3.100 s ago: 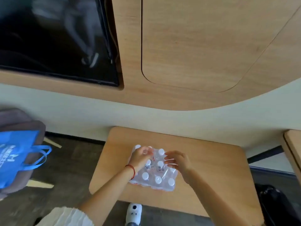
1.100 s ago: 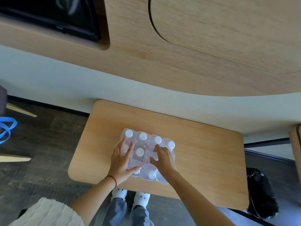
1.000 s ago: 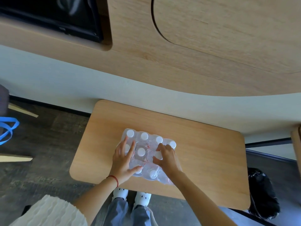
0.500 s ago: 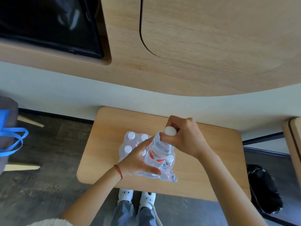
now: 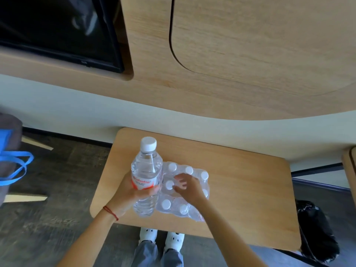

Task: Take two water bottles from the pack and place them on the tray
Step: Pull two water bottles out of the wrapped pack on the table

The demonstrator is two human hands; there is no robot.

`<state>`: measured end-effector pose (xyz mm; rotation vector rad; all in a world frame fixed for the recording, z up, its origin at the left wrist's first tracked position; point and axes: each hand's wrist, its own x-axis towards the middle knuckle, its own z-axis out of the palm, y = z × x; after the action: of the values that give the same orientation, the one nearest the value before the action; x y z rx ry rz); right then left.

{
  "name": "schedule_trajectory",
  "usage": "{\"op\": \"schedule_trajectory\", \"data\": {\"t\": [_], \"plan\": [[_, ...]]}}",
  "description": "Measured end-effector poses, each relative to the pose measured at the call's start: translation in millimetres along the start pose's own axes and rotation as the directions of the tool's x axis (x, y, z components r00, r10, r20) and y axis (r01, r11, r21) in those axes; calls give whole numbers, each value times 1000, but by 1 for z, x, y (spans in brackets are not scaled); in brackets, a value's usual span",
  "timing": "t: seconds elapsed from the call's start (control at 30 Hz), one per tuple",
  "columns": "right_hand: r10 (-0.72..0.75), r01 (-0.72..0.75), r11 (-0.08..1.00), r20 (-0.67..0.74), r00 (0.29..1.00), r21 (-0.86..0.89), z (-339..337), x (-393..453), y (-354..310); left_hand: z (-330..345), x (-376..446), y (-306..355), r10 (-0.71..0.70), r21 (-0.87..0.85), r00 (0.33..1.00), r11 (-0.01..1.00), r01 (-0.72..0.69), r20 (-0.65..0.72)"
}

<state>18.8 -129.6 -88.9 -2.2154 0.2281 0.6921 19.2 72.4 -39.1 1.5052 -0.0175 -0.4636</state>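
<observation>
A clear water bottle (image 5: 146,170) with a white cap and a red-and-white label is held upright above the wooden table's (image 5: 246,189) left part. My left hand (image 5: 128,195) is wrapped around its label. To its right lies the shrink-wrapped pack of bottles (image 5: 185,206), with several white caps showing. My right hand (image 5: 187,186) rests on top of the pack, fingers spread over the caps near its middle. No tray is in view.
A wood-panelled wall with a dark screen (image 5: 57,29) rises behind the table. A blue bag (image 5: 9,166) sits on a seat at the far left. A black bag (image 5: 316,232) lies on the floor to the right. My white shoes (image 5: 161,236) show under the table's near edge.
The bottle has come out of the pack and passed from my right hand to my left, which now holds it alone at the left. My right hand has dropped back onto the pack.
</observation>
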Motion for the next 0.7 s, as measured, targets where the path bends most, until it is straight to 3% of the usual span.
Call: {"op": "schedule_trajectory", "data": {"t": [0.07,0.17,0.23,0.37,0.57,0.7], "plan": [[-9,12,998,54,998,-55,29,11,16,-5,2,-1,4,-2,999,1000,-4,-38],[-71,71,995,-9,997,-67,50,26,25,-8,4,-7,3,-9,999,1000,-3,-47],[-119,111,976,-30,992,-187,53,33,29,-7,5,-11,6,-1,999,1000,-6,-36],[-199,209,890,67,978,-407,49,38,34,-1,8,-16,-7,8,1000,1000,7,-29],[-304,288,838,41,952,-464,27,23,33,6,15,-13,-31,0,999,1000,31,21],[-412,373,882,-89,907,-289,-6,-8,22,9,19,-6,-39,-31,999,999,40,25]]}}
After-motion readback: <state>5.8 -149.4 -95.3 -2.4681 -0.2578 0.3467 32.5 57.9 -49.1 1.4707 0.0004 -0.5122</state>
